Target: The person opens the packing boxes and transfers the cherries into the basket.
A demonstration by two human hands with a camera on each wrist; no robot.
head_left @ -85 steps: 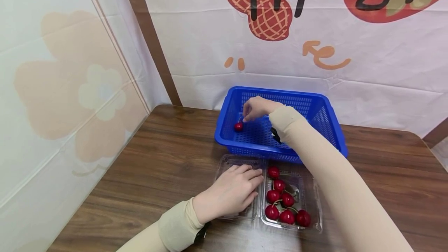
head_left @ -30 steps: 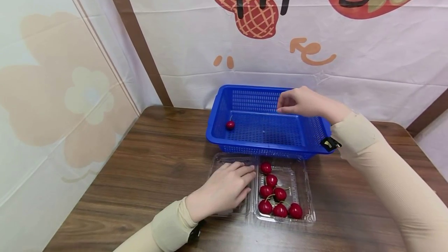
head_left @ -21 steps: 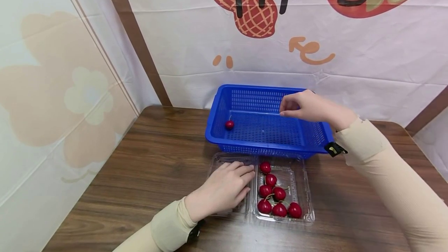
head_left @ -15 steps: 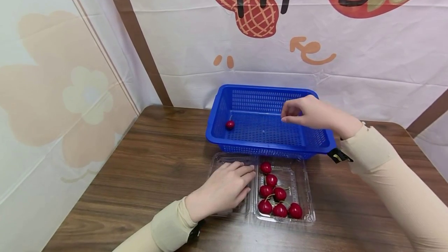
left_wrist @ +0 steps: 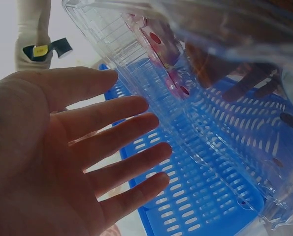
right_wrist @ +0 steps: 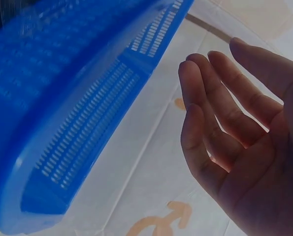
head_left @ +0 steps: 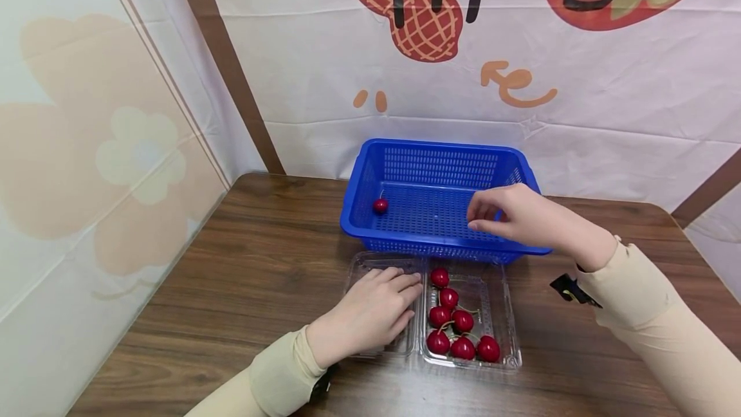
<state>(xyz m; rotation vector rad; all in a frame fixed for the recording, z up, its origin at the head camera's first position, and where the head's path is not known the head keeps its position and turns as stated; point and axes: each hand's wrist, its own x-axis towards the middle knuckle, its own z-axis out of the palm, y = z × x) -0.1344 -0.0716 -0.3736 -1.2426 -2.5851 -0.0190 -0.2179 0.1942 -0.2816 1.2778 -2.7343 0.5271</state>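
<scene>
My left hand rests with fingers extended on the left half of an opened clear plastic clamshell box. In the left wrist view its fingers are spread beside the see-through plastic. Several dark red cherries, some with green stems, lie in the right half of the box. Behind it stands a blue perforated basket, with a single cherry near its left end. Over the basket's front right part hovers my right hand, fingers loosely bent and nothing between them; the right wrist view shows its bare palm.
The brown wood-grain table carries the box and the basket, which stand close together. A white printed cloth hangs right behind the basket, and another pale cloth is on the left.
My right hand was at the cherry in the basket's left end, let go, moved right, then came lower toward the basket's front right. My left hand has stayed on the box.
</scene>
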